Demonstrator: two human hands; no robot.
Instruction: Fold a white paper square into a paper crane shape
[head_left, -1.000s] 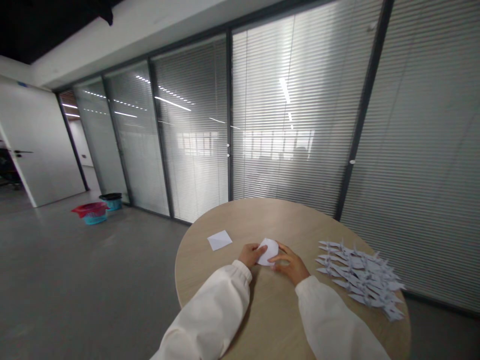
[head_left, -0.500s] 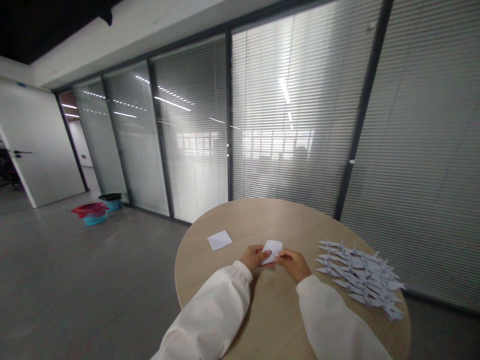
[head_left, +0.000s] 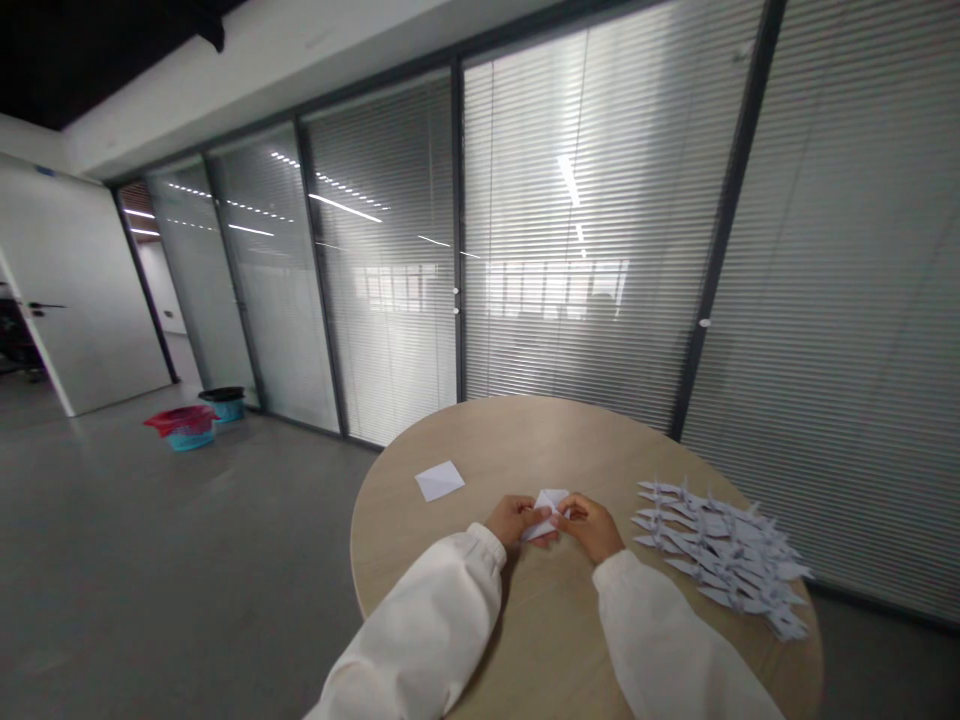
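A small folded piece of white paper (head_left: 551,498) is between my two hands, above the middle of the round table (head_left: 525,430). My left hand (head_left: 516,518) grips its left side, thumb on top and fingers underneath. On the right side, my right hand (head_left: 591,524) pinches the paper, its thumb close to the left thumb. Creases and a flap show on the upper face; the lower part is partly hidden by the fingers. Another sheet of white paper (head_left: 440,481), with a fold line across it, lies flat to the left of my hands.
Several folded paper cranes (head_left: 724,550) stand in close rows at the table's right side. Glass panels with blinds (head_left: 570,250) rise behind the table. Two blue bins, one with a red liner (head_left: 186,428) and one with a black liner (head_left: 223,402), stand on the floor at left.
The paper in my hands has turned and shifted slightly right, and a creased flap now shows on it. My left hand has moved a little right, bringing the thumbs closer.
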